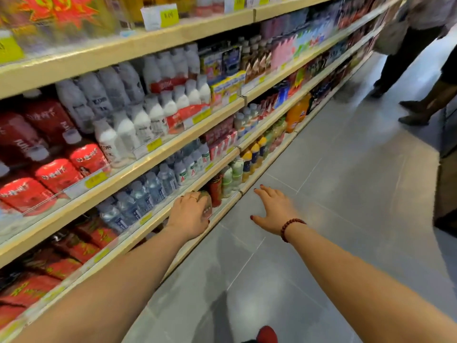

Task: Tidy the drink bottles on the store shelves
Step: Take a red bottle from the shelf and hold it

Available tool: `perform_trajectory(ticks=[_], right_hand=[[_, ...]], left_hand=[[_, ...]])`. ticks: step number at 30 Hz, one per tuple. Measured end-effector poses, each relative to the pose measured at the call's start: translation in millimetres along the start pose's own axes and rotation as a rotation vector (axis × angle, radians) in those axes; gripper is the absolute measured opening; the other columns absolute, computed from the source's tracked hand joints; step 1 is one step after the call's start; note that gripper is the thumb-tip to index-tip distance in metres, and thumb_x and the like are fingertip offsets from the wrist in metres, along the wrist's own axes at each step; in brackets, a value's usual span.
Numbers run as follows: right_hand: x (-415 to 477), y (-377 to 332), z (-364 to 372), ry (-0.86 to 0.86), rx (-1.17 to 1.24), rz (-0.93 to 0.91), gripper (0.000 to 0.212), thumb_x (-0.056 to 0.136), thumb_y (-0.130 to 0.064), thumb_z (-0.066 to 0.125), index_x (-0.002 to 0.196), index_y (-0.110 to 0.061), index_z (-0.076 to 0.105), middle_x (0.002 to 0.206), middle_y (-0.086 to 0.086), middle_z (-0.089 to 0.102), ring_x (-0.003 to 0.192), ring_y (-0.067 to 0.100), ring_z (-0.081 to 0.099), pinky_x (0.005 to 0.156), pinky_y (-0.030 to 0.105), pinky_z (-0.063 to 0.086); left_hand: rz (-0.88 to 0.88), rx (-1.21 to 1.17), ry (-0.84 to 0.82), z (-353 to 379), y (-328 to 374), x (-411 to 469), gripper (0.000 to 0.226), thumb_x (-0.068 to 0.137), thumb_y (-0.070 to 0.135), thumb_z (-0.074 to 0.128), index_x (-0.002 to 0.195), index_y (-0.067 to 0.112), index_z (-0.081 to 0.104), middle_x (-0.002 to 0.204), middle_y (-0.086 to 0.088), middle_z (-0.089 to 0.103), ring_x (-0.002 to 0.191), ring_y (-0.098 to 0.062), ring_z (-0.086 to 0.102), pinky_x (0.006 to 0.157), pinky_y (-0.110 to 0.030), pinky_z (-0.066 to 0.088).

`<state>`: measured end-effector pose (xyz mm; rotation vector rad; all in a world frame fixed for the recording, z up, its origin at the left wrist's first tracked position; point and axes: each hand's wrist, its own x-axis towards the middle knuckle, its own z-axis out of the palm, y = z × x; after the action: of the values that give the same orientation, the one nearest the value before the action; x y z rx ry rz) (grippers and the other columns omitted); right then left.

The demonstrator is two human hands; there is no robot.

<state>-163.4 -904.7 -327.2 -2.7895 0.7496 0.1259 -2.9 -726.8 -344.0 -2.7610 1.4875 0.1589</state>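
Observation:
My left hand [189, 215] is wrapped around a drink bottle [207, 205] with a pale label at the front of the lowest shelf [223, 206]. A dark red bottle [215, 191] and green-white bottles [231, 175] stand right behind it. My right hand [273, 210] hovers over the floor beside the shelf edge, fingers spread, holding nothing. Small water bottles [148, 191] fill the shelf above. White milk-drink bottles [138, 120] stand one shelf higher.
The shelving runs along my left into the distance, with red packs [49, 174] at left and orange bottles [298, 112] further down. The grey tiled aisle [346, 194] lies on the right. Two people's legs [420, 100] stand at the far right.

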Motion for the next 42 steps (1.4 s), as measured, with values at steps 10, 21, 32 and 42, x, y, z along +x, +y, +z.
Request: perform_trajectory(ticks=[10,21,32,42], right_hand=[[108,79,-11,-0.043,-0.027,-0.203,0.079,0.083,-0.052,0.06,0.147,-0.021,0.026,0.155,0.003,0.026,0.14,0.023,0.025,0.113,0.038,0.022],[264,101,6,-0.189,-0.112,-0.395,0.078,0.083,-0.051,0.06,0.146,-0.02,0.027,0.154,0.003,0.027,0.138,0.025,0.029,0.112,0.038,0.029],[369,107,21,-0.334,-0.117,-0.664,0.075,0.082,-0.046,0.062,0.145,-0.019,0.031,0.153,0.004,0.03,0.137,0.024,0.031,0.11,0.037,0.03],[439,140,89,-0.476,-0.048,-0.842,0.071,0.081,-0.04,0.067,0.141,-0.017,0.039,0.144,0.007,0.041,0.131,0.029,0.038,0.105,0.034,0.032]], left_hand=[[-0.189,-0.061,-0.024,5,39,86,0.049,0.085,0.035,0.052,0.132,0.02,0.046,0.136,-0.003,0.048,0.126,-0.025,0.042,0.102,-0.035,0.035],[-0.373,-0.139,-0.088,47,11,201,0.056,0.084,0.038,0.058,0.135,0.017,0.044,0.138,-0.009,0.046,0.127,-0.027,0.042,0.104,-0.037,0.036],[-0.656,-0.224,-0.091,63,18,254,0.06,0.085,0.032,0.057,0.14,0.021,0.039,0.147,-0.006,0.039,0.135,-0.026,0.034,0.108,-0.039,0.03],[-0.962,-0.32,-0.085,148,60,278,0.068,0.083,0.043,0.062,0.141,0.018,0.036,0.144,-0.009,0.041,0.131,-0.03,0.039,0.101,-0.041,0.04]])
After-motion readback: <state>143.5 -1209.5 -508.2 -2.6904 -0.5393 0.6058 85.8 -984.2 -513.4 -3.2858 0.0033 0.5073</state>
